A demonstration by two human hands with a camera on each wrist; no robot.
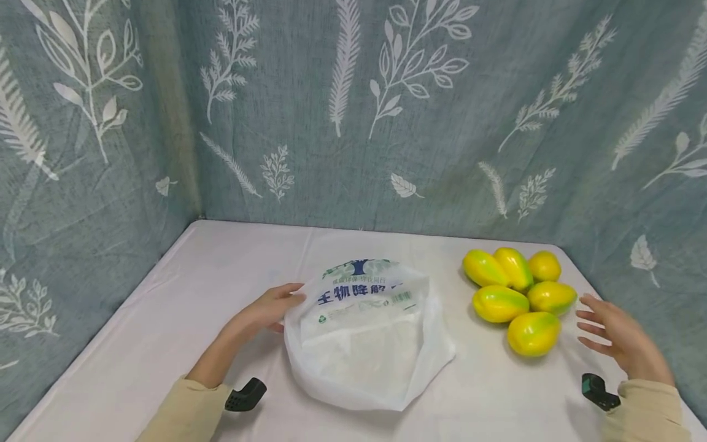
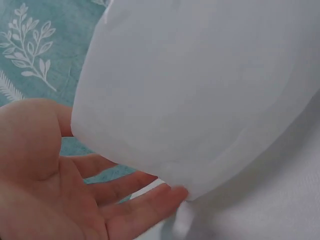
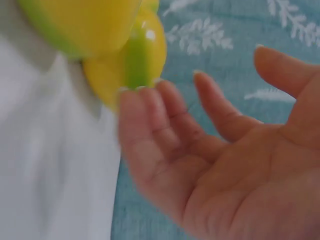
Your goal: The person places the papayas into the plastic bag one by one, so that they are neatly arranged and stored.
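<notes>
A white plastic bag (image 1: 359, 356) with green and blue printing lies puffed up on the table, its mouth spread wide. At its left edge is my left hand (image 1: 270, 310), fingers loosely extended and touching the plastic; in the left wrist view some fingertips pass behind the bag's edge. Several glossy yellow-green mangoes (image 1: 499, 304) sit in a cluster right of the bag. My right hand (image 1: 618, 334) hovers just right of them, fingers spread and relaxed around nothing. In the right wrist view its fingertips overlap one mango (image 3: 145, 50).
A white cloth covers the table (image 1: 221, 264). Blue-green curtains (image 1: 309, 153) with white leaf prints hang behind and along both sides. A black device (image 1: 245, 395) is by the left wrist, and another black device (image 1: 600, 393) is by the right.
</notes>
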